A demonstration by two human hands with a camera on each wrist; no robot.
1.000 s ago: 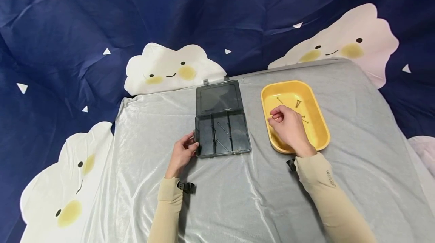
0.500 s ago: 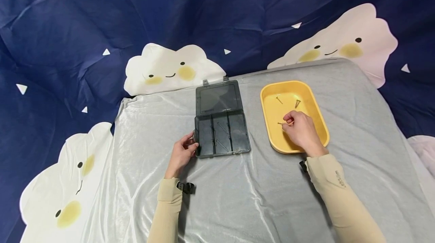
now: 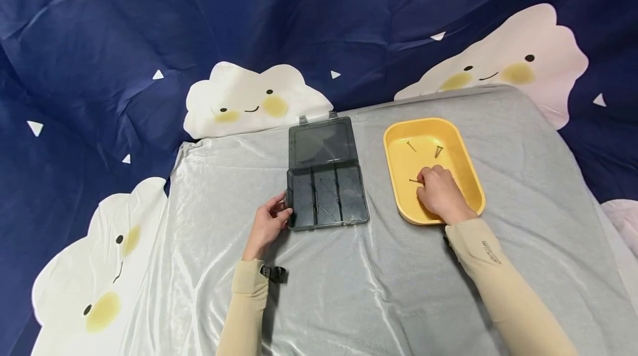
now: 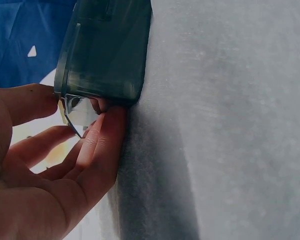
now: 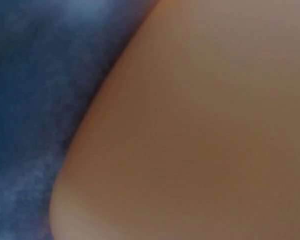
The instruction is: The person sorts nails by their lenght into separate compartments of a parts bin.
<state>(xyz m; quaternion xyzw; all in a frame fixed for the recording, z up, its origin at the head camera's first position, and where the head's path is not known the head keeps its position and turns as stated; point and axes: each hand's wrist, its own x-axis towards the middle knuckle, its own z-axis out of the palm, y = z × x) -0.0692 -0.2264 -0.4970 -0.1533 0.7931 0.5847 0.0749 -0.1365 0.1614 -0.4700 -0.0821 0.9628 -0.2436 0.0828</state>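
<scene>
A dark see-through box (image 3: 302, 201) lies with its lid (image 3: 322, 143) folded back; thin screws (image 3: 327, 212) rest in its middle compartment. My left hand (image 3: 267, 228) grips the box's left edge, and in the left wrist view the hand (image 4: 75, 165) has thumb and fingers at the box's corner (image 4: 107, 75). Inside the yellow tray (image 3: 471, 184), my right hand (image 3: 441, 194) has its fingers curled at a screw (image 3: 413, 181), whose end sticks out to the left of the fingertips. The right wrist view is filled by a blurred surface, so the fingertips are hidden there.
More screws lie in the tray's far part, one at the left (image 3: 411, 146) and a small group (image 3: 438, 151) at the right. Grey cloth (image 3: 329, 289) covers the table, with a dark blue cloud-print curtain (image 3: 359, 7) behind it.
Within the tray, my right hand has moved right and slightly nearer, and its fingers have closed in around a screw. The left hand and the box have stayed in place.
</scene>
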